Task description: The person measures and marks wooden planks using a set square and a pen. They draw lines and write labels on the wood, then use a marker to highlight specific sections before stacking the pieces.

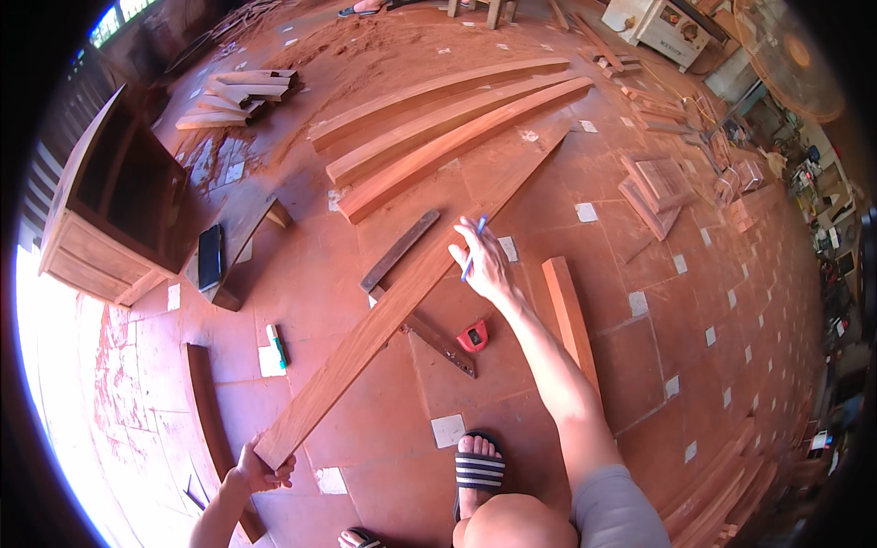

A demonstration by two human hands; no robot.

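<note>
A long reddish-brown wooden plank (365, 342) runs slantwise from the near left to the far right. My left hand (258, 470) is closed round its near end, with the fingers wrapped under the edge. My right hand (484, 263) is over the plank's right edge around mid-length, holding a blue pen (467, 270) among partly spread fingers. Two short dark wood strips lie by the plank, one strip (402, 248) on its far side and another strip (443, 347) on its near side, partly hidden beneath it. Close to the latter is a red tape measure (473, 336).
Curved beams (457, 151) lie beyond the plank. A straight beam (571, 320) is right of my forearm, a dark curved piece (208, 429) at left. A green-and-white marker (277, 345), a phone (210, 258) on a low bench (247, 233), and a wooden cabinet (105, 247) stand leftward.
</note>
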